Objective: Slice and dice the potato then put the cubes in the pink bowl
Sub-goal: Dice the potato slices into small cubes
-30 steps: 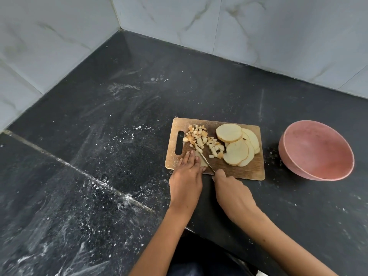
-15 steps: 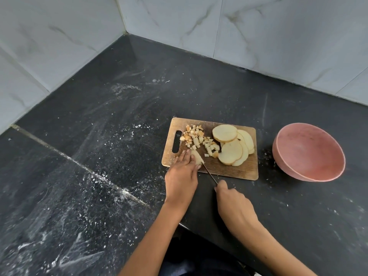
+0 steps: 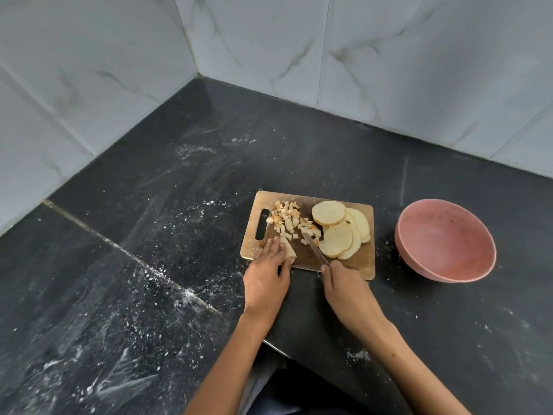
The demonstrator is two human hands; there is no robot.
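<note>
A wooden cutting board [image 3: 341, 265] lies on the black counter. Several round potato slices [image 3: 338, 238] overlap on its right half. A pile of small potato cubes [image 3: 288, 220] sits near the handle slot. My left hand [image 3: 266, 277] presses a pale potato piece [image 3: 288, 249] against the board's near left edge, fingers straight over it. My right hand [image 3: 347, 292] grips a knife [image 3: 314, 248] whose blade lies flat-angled on the board, tip among the cubes beside the slices. The pink bowl [image 3: 449, 235] stands right of the board with nothing visible inside.
The black stone counter [image 3: 179, 235] is dusted with white specks and has a seam running diagonally at left. Marble-tiled walls [image 3: 389, 55] close the back and left sides. The counter's front edge is just below my wrists.
The knife blade has swung right, away from the piece under my left hand, and now points toward the cubes and slices. My left hand stays on the potato piece.
</note>
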